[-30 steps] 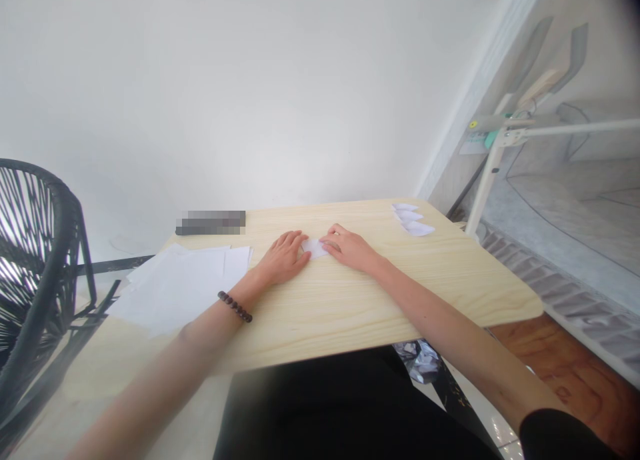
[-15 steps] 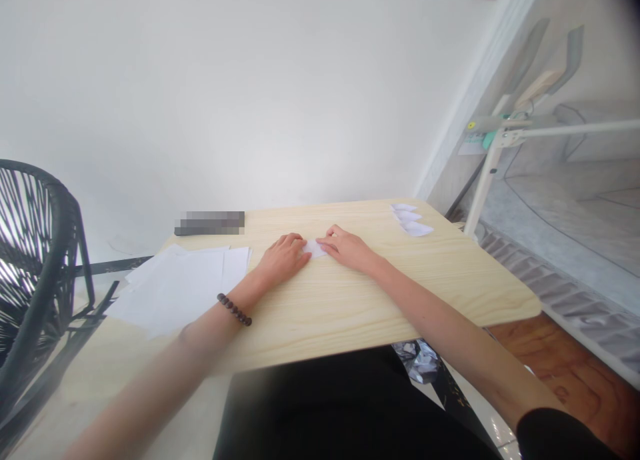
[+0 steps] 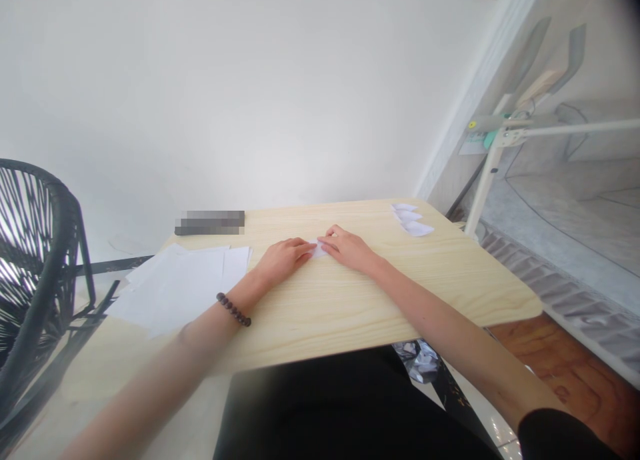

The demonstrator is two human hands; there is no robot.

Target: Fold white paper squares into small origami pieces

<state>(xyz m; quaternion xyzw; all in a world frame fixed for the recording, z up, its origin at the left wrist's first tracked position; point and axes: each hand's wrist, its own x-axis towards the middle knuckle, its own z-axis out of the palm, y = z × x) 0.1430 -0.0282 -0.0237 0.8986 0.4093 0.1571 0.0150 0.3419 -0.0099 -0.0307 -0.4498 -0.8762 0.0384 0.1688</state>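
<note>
A small piece of folded white paper (image 3: 319,250) lies on the wooden table between my hands, largely hidden by the fingers. My left hand (image 3: 283,260) grips its left side, with the fingers close together and the tips reaching onto the paper. On the opposite side, my right hand (image 3: 349,249) pinches the paper between thumb and fingers. Three folded white paper shapes (image 3: 417,229) rest in a row, overlapping, at the back right of the table. Loose white paper sheets (image 3: 187,273) are spread out left of my left hand.
A dark, pixelated object (image 3: 210,223) sits at the back left of the table (image 3: 450,280), against the white wall. To the left stands a black woven chair (image 3: 55,247). A white metal frame (image 3: 485,187) rises beyond the table's right edge.
The fingers of my left hand have shifted slightly right and stretched further over the folded paper. My right hand has stayed nearly still.
</note>
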